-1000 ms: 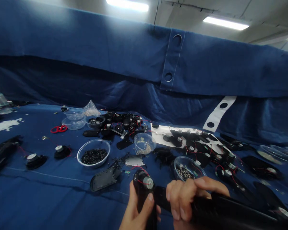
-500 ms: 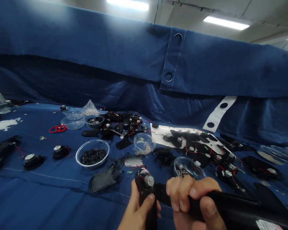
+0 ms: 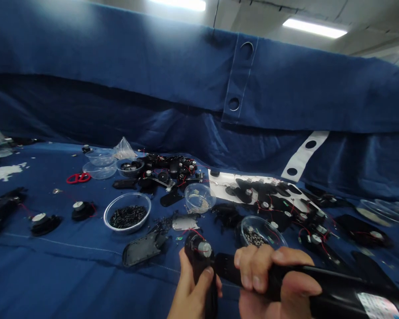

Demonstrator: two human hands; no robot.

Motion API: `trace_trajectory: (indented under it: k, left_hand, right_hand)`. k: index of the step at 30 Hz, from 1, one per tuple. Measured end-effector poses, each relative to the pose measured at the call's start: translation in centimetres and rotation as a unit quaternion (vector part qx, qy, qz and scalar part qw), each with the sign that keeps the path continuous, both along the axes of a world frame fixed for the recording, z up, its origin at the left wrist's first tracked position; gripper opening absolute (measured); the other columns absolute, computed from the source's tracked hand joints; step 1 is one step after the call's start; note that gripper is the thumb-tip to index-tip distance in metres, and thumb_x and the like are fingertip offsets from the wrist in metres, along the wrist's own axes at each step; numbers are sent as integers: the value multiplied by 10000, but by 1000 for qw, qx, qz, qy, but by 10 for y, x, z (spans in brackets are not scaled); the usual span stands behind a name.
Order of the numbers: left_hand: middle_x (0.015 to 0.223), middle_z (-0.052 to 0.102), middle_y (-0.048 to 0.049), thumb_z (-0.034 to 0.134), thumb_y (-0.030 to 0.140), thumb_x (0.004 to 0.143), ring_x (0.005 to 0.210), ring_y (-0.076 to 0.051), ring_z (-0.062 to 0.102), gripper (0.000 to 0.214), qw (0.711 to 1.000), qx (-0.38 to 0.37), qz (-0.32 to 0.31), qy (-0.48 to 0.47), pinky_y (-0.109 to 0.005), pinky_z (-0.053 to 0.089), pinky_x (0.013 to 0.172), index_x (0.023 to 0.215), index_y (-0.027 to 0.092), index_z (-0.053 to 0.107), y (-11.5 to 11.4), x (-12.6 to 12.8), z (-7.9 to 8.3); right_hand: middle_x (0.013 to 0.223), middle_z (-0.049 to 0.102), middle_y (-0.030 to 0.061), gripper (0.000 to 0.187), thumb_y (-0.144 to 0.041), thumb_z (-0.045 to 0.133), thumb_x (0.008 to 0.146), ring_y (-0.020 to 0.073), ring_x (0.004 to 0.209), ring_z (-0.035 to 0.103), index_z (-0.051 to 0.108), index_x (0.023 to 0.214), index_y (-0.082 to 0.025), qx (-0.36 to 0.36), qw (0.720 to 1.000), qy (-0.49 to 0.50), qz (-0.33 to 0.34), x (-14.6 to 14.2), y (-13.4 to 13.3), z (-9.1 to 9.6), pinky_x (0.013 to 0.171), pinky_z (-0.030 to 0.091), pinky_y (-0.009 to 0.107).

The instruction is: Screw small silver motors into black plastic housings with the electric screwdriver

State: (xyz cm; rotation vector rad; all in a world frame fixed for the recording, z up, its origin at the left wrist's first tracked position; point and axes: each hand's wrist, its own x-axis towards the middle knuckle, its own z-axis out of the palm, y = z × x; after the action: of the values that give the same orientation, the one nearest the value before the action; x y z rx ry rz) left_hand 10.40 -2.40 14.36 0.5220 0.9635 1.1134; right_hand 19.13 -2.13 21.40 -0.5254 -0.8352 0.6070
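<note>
My left hand is wrapped round a long black plastic housing, held upright above the blue cloth. A round silver part with thin red wires sits in its upper end. In my right hand is a thick black electric screwdriver with a white label, lying almost level and pointing left. Its front end is close to the housing's right side; whether they touch I cannot tell. Behind my hands a bowl of small silver screws stands on the cloth, partly hidden by my right fingers.
A bowl of black screws and a dark plastic shell lie to the left. Red scissors are farther back. Heaps of black wired parts and a white sheet lie behind. A blue cloth wall rises at the back.
My right hand and the screwdriver have shifted slightly right, and its thumb now reaches farther right. The housing in my left hand has moved a little left.
</note>
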Motion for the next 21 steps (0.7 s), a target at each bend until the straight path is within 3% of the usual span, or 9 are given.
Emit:
trace_trajectory:
  k: [4, 7, 10, 13, 18, 21]
  left_hand:
    - [646, 680, -14, 827, 534, 692, 686, -254, 651, 1146, 1000, -9, -1, -3, -314, 502, 705, 1561, 119, 206, 0, 0, -1]
    - [649, 678, -10, 818, 563, 688, 685, -254, 642, 1164, 1000, -9, -4, -17, -313, 502, 700, 1562, 129, 184, 0, 0, 2]
    - [672, 681, 1, 842, 534, 665, 696, -237, 641, 1214, 1000, -19, 4, -9, -297, 502, 705, 1566, 116, 144, -1, 0, 6]
    - [687, 683, 6, 823, 451, 705, 683, -217, 640, 1069, 1000, -10, 9, -13, -291, 504, 701, 1527, 131, 219, -1, -1, 6]
    - [723, 687, 24, 798, 306, 716, 651, -174, 644, 793, 1000, 18, -8, 11, -263, 507, 698, 1366, 182, 360, 8, -10, 1]
    - [727, 716, 3, 786, 325, 749, 644, -179, 671, 675, 999, 20, 14, 47, -262, 509, 673, 1303, 195, 423, 16, -19, 1]
  right_hand:
    - [492, 523, -98, 373, -621, 701, 861, 96, 407, 466, 615, 887, -259, -4, 1000, 2, -4, 2, -2, 1, 504, 461, 262]
    - [498, 531, -98, 360, -616, 691, 873, 99, 410, 461, 622, 959, -274, -9, 1000, 4, -8, 2, -4, 2, 509, 464, 270]
    - [484, 503, -98, 340, -583, 683, 896, 91, 399, 457, 603, 860, -254, 4, 1000, -6, -3, 1, -3, 3, 494, 451, 259]
    - [488, 504, -93, 386, -597, 679, 892, 92, 406, 480, 576, 789, -239, 2, 1000, -17, 13, 1, -4, 4, 502, 455, 263]
    - [500, 536, -86, 340, -615, 668, 891, 108, 424, 468, 658, 999, -293, -10, 1000, 2, -17, 8, -11, 8, 537, 473, 289]
    - [493, 525, -79, 339, -607, 701, 869, 109, 434, 454, 657, 958, -283, -20, 999, 24, -29, 15, -11, 9, 541, 472, 284]
